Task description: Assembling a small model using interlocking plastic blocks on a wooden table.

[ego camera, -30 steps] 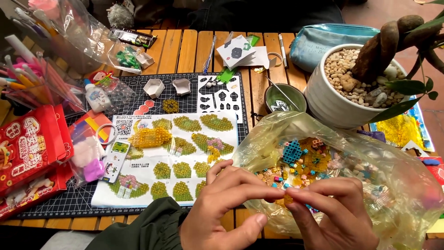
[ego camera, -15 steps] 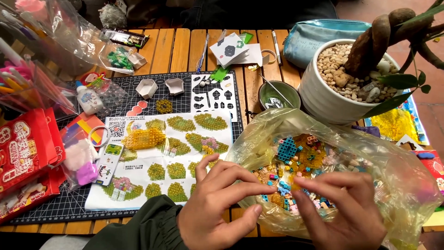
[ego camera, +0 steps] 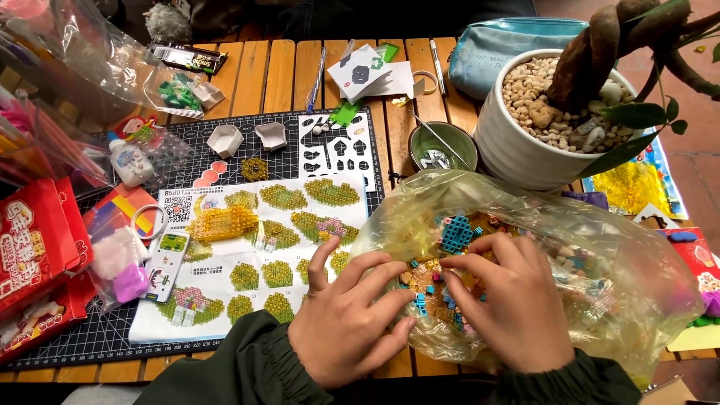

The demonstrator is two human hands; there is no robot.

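A clear, yellowish plastic bag (ego camera: 600, 247) full of small coloured building blocks lies on the wooden table at the right. Both my hands press on it from above. My left hand (ego camera: 352, 315) rests on the bag's left edge with its fingers spread over the plastic. Beside it, my right hand (ego camera: 510, 300) lies flat on the bag with curled fingertips that feel the blocks through the film, near a blue block cluster (ego camera: 456, 234). An instruction sheet (ego camera: 262, 255) with pictures of yellow-green builds lies left of the bag, and a small yellow block assembly (ego camera: 223, 223) sits on it.
A white pot (ego camera: 517, 150) of pebbles with a plant stands at the back right, a small green bowl (ego camera: 442, 146) beside it. A black cutting mat (ego camera: 90, 337) holds the sheet. Red packets (ego camera: 34, 247), plastic bags and a glue bottle (ego camera: 129, 161) crowd the left.
Both hands went from pinching together at the bag's near edge to spreading flat on top of it. The view has shifted slightly.
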